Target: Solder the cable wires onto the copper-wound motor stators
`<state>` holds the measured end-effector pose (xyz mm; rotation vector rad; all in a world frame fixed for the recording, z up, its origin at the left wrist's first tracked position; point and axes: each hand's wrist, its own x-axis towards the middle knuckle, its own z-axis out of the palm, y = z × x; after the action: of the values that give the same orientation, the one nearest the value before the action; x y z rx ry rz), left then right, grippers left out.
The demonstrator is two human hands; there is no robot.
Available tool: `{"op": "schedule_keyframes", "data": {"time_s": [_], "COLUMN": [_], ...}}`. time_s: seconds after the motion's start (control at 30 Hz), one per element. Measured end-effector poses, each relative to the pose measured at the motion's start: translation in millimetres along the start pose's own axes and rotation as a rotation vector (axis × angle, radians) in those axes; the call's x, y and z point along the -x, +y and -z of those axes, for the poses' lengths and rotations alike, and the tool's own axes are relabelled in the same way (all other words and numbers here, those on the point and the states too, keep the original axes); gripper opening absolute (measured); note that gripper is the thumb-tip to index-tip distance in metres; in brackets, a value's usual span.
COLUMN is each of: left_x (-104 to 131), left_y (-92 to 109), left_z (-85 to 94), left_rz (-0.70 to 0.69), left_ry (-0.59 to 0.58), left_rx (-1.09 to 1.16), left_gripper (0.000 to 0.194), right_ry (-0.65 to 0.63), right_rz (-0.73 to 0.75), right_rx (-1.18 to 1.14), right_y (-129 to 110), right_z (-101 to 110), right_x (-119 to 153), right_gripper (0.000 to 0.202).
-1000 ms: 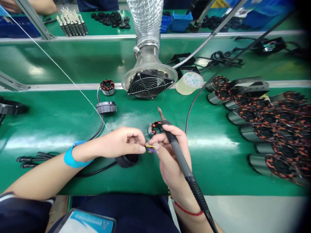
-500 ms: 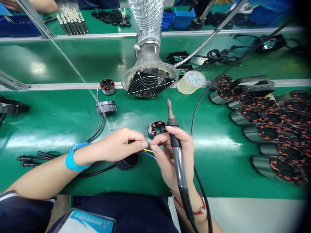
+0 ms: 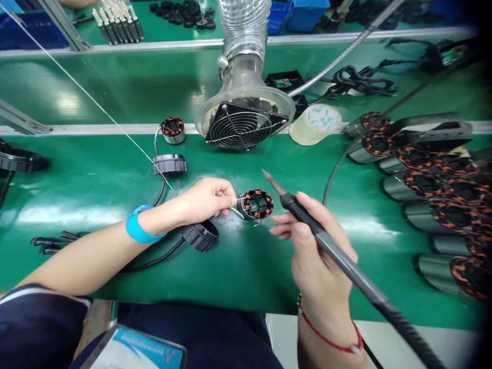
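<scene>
My left hand (image 3: pixel 209 200) is closed in a pinch on thin coloured wires (image 3: pixel 237 211), a yellow and a blue one showing beyond the fingertips. A thin silvery strand also sticks out there towards a copper-wound stator (image 3: pixel 246 212), which stands on the green bench just right of the fingers. My right hand (image 3: pixel 321 246) is wrapped around a soldering iron (image 3: pixel 334 246). Its tip points up and left, above and right of the stator, touching nothing. Below my left hand lies a black ribbed ring cap (image 3: pixel 200 236) with a black cable.
A fume extractor (image 3: pixel 240 125) hangs ahead. A tape roll (image 3: pixel 315 124) stands beside it. Several stators (image 3: pixel 425 184) crowd the right side. Another stator (image 3: pixel 172 130) and ring cap (image 3: pixel 169 164) sit back left. A thin line (image 3: pixel 96 107) slants down to my left hand. Cable ends (image 3: pixel 57 242) lie left.
My right hand has moved right, away from my left fingertips, and the iron now tilts left. My left hand has shifted slightly up, its wires now at the stator's side.
</scene>
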<state>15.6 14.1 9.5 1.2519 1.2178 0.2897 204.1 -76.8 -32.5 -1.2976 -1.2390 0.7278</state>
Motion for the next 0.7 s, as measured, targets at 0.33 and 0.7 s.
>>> {"op": "schedule_keyframes", "data": {"time_s": [0.33, 0.7], "left_x": [0.5, -2.1], "left_y": [-16.3, -11.8], "left_z": [-6.6, -5.0], "left_rz": [-0.010, 0.041], "left_ry": [-0.056, 0.017], "left_rx": [-0.003, 0.123], "left_gripper": [0.011, 0.012], "right_ry": [0.152, 0.094], "right_rz": [0.171, 0.177], "right_rx": [-0.041, -0.017], "right_y": [16.3, 15.9], "right_z": [-0.4, 2.6], "right_x": [15.4, 15.0], "right_gripper": [0.013, 0.016]}}
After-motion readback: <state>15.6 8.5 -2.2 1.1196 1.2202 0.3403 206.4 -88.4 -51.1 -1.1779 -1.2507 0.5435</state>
